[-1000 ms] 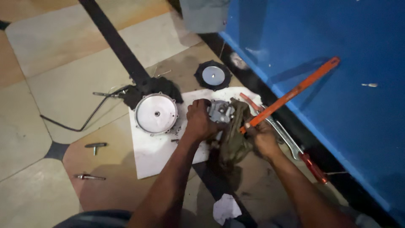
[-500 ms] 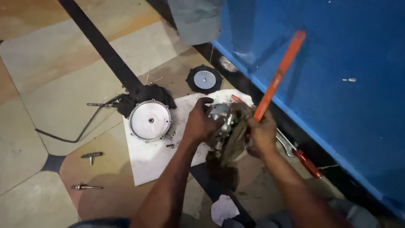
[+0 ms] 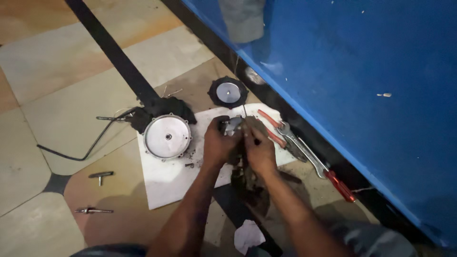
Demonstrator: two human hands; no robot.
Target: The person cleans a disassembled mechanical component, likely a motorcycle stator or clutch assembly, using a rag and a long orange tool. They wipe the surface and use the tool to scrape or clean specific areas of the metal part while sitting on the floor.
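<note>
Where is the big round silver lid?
In the head view, the round silver lid lies on the white sheet, left of the left hand, beside a black part.

head cam | looks steeply down, fwd | close over floor (image 3: pixel 71 71) | single view

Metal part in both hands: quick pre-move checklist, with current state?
1. Left hand grips the metal part: ok.
2. Right hand on the part from the other side: ok; whether it holds a tool: cannot tell.
3. Part is over the white sheet: ok.
4. Round silver cover lies flat on the sheet, apart from the hands: ok.
5. Pliers and red-handled screwdriver lie beside the right hand: ok.
6. Small loose bits on the sheet, all accounted for: cannot tell.
</note>
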